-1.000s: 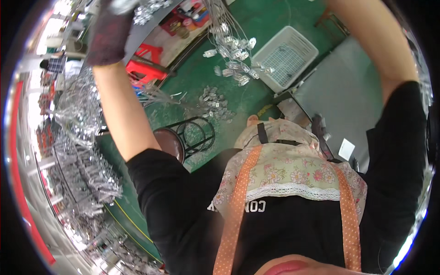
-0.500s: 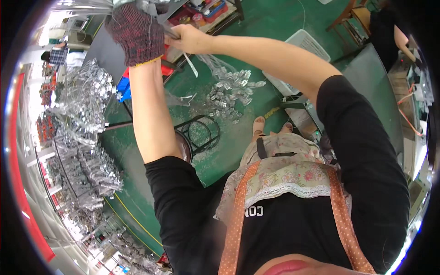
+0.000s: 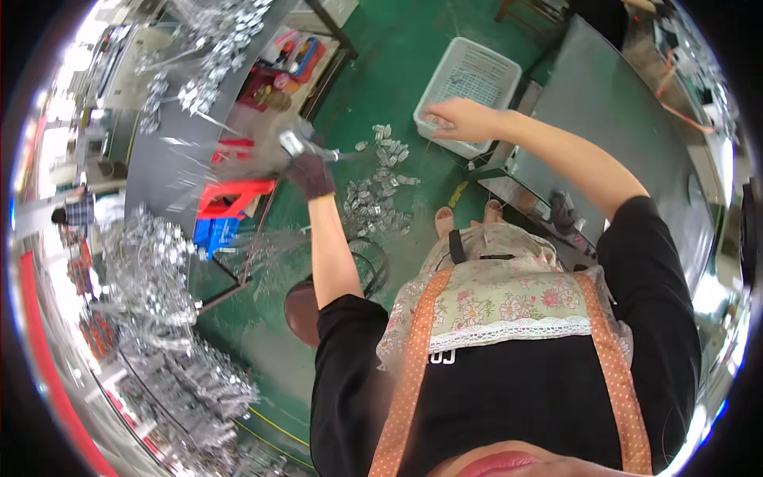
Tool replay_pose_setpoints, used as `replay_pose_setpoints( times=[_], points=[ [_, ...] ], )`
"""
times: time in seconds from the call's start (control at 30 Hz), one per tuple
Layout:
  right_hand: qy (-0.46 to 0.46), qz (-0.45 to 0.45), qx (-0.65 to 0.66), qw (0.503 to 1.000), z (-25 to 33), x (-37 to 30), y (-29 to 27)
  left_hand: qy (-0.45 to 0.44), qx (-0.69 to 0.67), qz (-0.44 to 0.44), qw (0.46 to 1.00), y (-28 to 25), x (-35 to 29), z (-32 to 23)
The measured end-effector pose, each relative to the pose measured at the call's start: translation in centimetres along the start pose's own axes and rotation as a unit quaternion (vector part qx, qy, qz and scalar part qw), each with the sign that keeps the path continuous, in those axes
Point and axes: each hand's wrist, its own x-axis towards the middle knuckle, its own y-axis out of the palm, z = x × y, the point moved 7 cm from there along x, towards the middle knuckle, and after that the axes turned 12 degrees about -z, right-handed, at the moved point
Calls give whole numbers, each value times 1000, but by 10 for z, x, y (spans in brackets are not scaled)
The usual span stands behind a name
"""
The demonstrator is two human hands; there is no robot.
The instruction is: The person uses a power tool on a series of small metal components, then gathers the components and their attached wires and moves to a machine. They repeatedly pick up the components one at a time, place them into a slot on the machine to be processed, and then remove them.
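Observation:
My left hand (image 3: 311,175), in a dark maroon knit glove, is closed around a bundle of clear strands and shiny silver pieces (image 3: 292,143). Motion smears the bundle, so its individual parts cannot be made out. It hangs between the dark table (image 3: 171,163) and the floor pile of small silver pieces (image 3: 381,195). My bare right hand (image 3: 457,119) is over the near left rim of a white plastic basket (image 3: 509,67). Its fingers are loosely curled and apart, with nothing visible in them.
Red bins (image 3: 234,197) and a blue bin (image 3: 216,234) sit at the left table's edge. A round brown stool (image 3: 304,312) stands by my left elbow. Silver bundles (image 3: 151,262) crowd the left. Another dark table (image 3: 616,127) stands at right, with a dark glove (image 3: 563,213) beside it.
My hands, close together at upper left before, have parted. The right has swung right to the basket; the left has moved down and right with the bundle. The view has shifted too.

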Motion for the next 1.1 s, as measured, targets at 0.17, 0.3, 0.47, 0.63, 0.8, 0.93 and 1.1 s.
replay_pose_setpoints(
  times=[0.17,0.3,0.47,0.63,0.8,0.93,1.1],
  points=[
    [138,-61,108,983,-68,-100,8,-23,178,365,913,37,-293,189],
    [459,-294,57,836,-198,-325,16,17,302,470,829,45,-203,49],
    [667,-353,-28,656,-192,-433,87,10,158,290,944,9,-130,70],
    [645,-399,-45,650,-172,-451,117,248,-24,494,833,4,-183,-75],
    [568,-466,46,677,-196,-439,118,275,-232,535,765,-13,-179,-224],
    [487,-607,223,587,-166,-421,42,-345,-534,673,379,-25,-159,-379],
    [398,-563,504,520,-88,-424,-61,-79,-587,736,329,-100,-125,-543]
  ],
)
